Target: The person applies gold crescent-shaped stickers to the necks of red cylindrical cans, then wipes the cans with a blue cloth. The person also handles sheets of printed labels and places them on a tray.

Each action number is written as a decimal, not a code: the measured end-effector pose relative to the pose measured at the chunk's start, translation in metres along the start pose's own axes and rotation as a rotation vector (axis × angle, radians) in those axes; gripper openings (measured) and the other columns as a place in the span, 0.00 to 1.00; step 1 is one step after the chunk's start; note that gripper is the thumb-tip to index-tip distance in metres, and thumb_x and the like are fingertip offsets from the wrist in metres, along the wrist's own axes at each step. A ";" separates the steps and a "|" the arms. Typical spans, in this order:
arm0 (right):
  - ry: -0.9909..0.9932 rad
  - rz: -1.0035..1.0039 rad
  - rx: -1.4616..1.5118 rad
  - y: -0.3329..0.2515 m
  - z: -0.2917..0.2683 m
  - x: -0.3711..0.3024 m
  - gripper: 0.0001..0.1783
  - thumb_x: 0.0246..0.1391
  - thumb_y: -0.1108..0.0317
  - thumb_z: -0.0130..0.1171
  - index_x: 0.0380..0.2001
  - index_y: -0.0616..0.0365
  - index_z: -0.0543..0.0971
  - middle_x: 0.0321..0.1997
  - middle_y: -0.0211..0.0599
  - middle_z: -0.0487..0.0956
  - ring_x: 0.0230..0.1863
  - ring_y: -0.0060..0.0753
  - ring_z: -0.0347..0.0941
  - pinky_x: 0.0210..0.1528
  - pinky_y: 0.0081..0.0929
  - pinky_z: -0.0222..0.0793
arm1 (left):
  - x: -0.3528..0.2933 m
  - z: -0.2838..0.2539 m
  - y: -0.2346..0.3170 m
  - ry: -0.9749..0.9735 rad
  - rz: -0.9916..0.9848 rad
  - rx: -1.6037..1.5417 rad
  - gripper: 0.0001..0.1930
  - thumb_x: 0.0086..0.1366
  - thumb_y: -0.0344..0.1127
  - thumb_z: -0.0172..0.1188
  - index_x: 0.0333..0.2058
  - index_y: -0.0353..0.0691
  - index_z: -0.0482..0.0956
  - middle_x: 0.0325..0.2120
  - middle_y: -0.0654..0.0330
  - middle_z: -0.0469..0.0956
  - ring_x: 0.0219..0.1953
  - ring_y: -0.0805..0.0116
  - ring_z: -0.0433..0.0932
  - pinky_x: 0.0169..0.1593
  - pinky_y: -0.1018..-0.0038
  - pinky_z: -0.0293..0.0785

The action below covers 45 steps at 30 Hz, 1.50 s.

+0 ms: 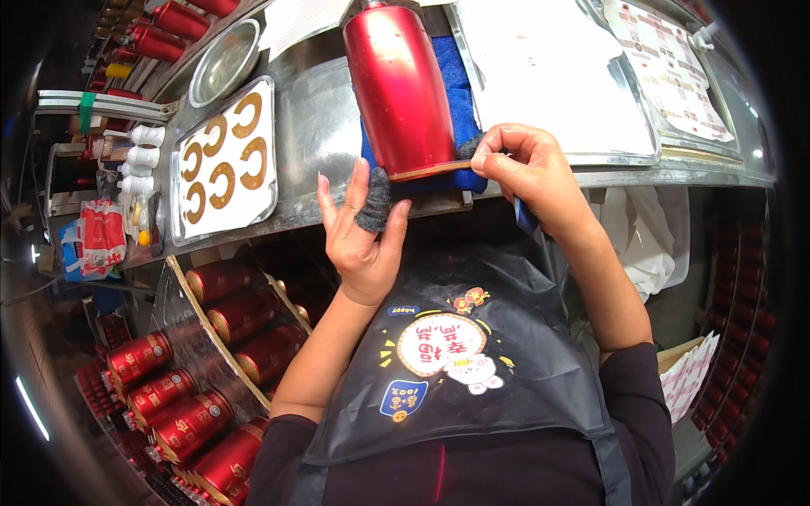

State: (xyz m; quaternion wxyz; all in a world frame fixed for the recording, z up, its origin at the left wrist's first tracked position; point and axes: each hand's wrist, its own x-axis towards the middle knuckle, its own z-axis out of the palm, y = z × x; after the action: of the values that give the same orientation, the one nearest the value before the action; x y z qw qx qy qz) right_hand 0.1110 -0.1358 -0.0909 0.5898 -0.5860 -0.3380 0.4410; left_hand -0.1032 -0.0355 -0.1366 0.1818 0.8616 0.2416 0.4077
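A glossy red bottle (401, 84) lies on a folded blue towel (460, 97) on the metal bench, its base toward me. Along the base edge runs a thin gold-brown strip (439, 170). My right hand (536, 173) pinches the strip's right end between thumb and fingers. Something blue (525, 217) shows below that palm; its kind is unclear. My left hand (363, 232) is beside the base's left corner, fingers spread, with a grey knitted finger cover (374, 202) on one finger. Whether that finger touches the strip I cannot tell.
To the left, a tray (272, 202) bears a white sheet with several curved gold-brown strips (222, 184). Beyond it stands a steel bowl (224, 63). Another tray with white sheets (548, 76) lies right of the bottle. Several red bottles (192, 426) fill racks below the bench.
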 end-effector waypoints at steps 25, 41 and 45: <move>-0.003 0.003 -0.075 0.001 0.003 0.001 0.07 0.56 0.66 0.64 0.29 0.57 0.80 0.27 0.19 0.76 0.24 0.07 0.62 0.26 0.12 0.55 | 0.043 0.008 0.013 0.019 -0.077 -0.163 0.29 0.50 0.32 0.75 0.53 0.38 0.81 0.58 0.49 0.76 0.60 0.44 0.74 0.68 0.44 0.56; 0.000 0.009 -0.023 0.005 -0.001 0.004 0.06 0.57 0.68 0.62 0.29 0.57 0.79 0.25 0.20 0.75 0.21 0.08 0.62 0.22 0.11 0.55 | 0.018 0.000 0.009 -0.011 0.119 0.088 0.16 0.52 0.28 0.73 0.42 0.35 0.85 0.57 0.45 0.76 0.54 0.50 0.80 0.69 0.42 0.49; 0.012 -0.011 -0.044 0.006 0.001 0.005 0.06 0.57 0.68 0.63 0.29 0.57 0.79 0.26 0.20 0.75 0.21 0.07 0.62 0.22 0.12 0.55 | 0.030 -0.002 0.017 -0.016 0.207 0.186 0.18 0.49 0.27 0.71 0.42 0.43 0.87 0.57 0.46 0.76 0.55 0.48 0.79 0.69 0.41 0.48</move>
State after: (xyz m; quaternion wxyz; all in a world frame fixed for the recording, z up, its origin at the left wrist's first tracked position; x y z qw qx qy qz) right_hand 0.1116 -0.1313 -0.0973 0.5811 -0.5996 -0.3473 0.4269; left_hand -0.0836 -0.0323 -0.1083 0.0603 0.8982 0.1868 0.3932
